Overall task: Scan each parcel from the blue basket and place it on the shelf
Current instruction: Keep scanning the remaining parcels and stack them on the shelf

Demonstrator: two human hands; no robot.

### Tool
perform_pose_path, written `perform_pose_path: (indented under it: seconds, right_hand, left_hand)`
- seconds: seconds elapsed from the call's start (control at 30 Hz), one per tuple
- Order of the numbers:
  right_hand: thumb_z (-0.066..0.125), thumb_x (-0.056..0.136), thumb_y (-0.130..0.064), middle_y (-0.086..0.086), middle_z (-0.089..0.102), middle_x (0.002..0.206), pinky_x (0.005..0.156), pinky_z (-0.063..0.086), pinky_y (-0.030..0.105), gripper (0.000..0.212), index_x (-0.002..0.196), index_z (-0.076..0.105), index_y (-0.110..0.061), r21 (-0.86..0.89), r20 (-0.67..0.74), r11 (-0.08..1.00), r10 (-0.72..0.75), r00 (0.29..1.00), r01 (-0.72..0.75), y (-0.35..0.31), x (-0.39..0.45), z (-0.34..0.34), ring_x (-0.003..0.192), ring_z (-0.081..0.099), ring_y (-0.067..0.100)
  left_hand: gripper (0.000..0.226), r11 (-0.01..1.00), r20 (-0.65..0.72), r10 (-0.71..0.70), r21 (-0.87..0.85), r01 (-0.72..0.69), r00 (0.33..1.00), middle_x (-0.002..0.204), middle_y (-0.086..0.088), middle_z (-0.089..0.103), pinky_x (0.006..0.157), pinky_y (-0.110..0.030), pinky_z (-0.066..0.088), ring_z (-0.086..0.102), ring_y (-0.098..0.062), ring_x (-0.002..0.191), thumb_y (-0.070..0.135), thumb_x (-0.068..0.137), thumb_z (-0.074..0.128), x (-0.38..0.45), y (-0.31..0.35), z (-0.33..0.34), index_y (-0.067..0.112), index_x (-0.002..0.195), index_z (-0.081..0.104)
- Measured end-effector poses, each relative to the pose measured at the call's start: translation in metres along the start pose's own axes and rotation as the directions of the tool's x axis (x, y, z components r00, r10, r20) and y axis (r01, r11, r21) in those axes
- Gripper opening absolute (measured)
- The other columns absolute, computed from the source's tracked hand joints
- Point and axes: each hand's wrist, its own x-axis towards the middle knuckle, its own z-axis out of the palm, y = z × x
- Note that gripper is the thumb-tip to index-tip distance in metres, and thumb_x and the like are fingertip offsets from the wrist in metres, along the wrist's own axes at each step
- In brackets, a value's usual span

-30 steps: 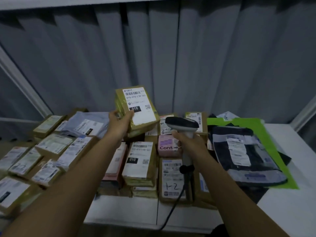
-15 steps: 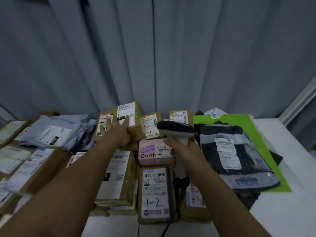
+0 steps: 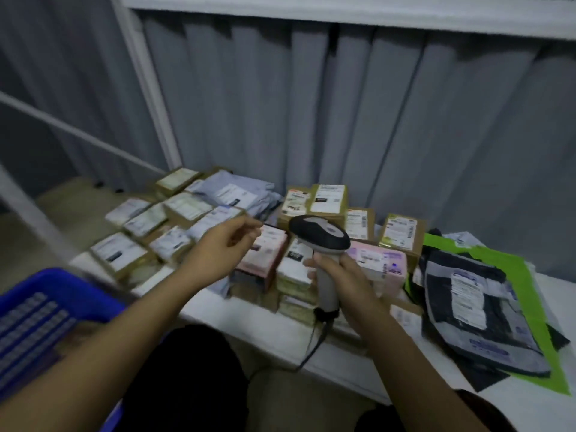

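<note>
Left hand (image 3: 223, 244): empty, held above the parcels on the left half of the shelf; fingers loosely curled with thumb and forefinger near each other, holding nothing.
Right hand (image 3: 339, 272): fingers wrapped round the grey handle of the scanner, holding it upright.
Scanner (image 3: 319, 236): dark-topped head pointing away from the person, over the middle stack of parcels; black cable hangs from the base of the handle over the shelf's front edge.
Shelf (image 3: 311, 344): white surface, front edge running from lower left to right; grey curtain behind it.
Parcel with white label (image 3: 328, 199): brown box at the back of the shelf, lying on other boxes just beyond the scanner head, label up; neither hand touches it.
Brown boxes, left group (image 3: 146, 226): many labelled boxes packed side by side, labels facing up; print too blurred to read.
Grey mailer bag (image 3: 230, 191): behind the left group, near the curtain.
Pink boxes (image 3: 383, 266): one just right of the scanner handle, another to its left, below the left hand.
Dark mailer bag (image 3: 467, 300): on the right of the shelf, lying on a green bag (image 3: 530, 307).
Blue basket (image 3: 46, 300): lower left, beside the left forearm, below shelf level; contents not clear.
</note>
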Motion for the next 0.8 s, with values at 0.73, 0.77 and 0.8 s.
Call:
perform_pose_path:
  seconds: [0.73, 0.77, 0.8]
  right_hand:
    - [0.061, 0.092, -0.036, 0.002, 0.067, 0.109, 0.085, 0.051, 0.041, 0.031, 0.119, 0.061, -0.021, -0.596, 0.686, 0.630, 0.078, 0.723, 0.497, 0.110, -0.082, 0.312, 0.100, 0.062, 0.023]
    - [0.060, 0.093, -0.037, 0.004, 0.066, 0.111, 0.085, 0.051, 0.041, 0.034, 0.123, 0.059, -0.021, -0.620, 0.692, 0.595, 0.106, 0.714, 0.512, 0.116, -0.085, 0.314, 0.102, 0.061, 0.025]
    - [0.059, 0.093, -0.038, 0.004, 0.065, 0.115, 0.086, 0.050, 0.040, 0.038, 0.127, 0.057, -0.021, -0.633, 0.704, 0.553, 0.122, 0.699, 0.541, 0.120, -0.086, 0.316, 0.105, 0.060, 0.026]
  left_hand:
    - [0.016, 0.458, -0.281, -0.887, -0.426, 0.780, 0.367, 0.104, -0.011, 0.061, 0.092, -0.036, 0.046, 0.059, -0.031, 0.106, 0.003, 0.097, 0.048, -0.404, -0.229, -0.129, 0.006, 0.103, 0.063]
    - [0.017, 0.412, -0.259, -0.909, -0.427, 0.805, 0.327, 0.108, -0.013, 0.061, 0.094, -0.036, 0.044, 0.058, -0.031, 0.109, 0.005, 0.097, 0.049, -0.414, -0.236, -0.128, 0.002, 0.106, 0.064]
    - [0.020, 0.367, -0.233, -0.928, -0.430, 0.825, 0.291, 0.112, -0.016, 0.062, 0.094, -0.035, 0.042, 0.057, -0.032, 0.111, 0.007, 0.096, 0.050, -0.421, -0.243, -0.126, -0.001, 0.110, 0.063]
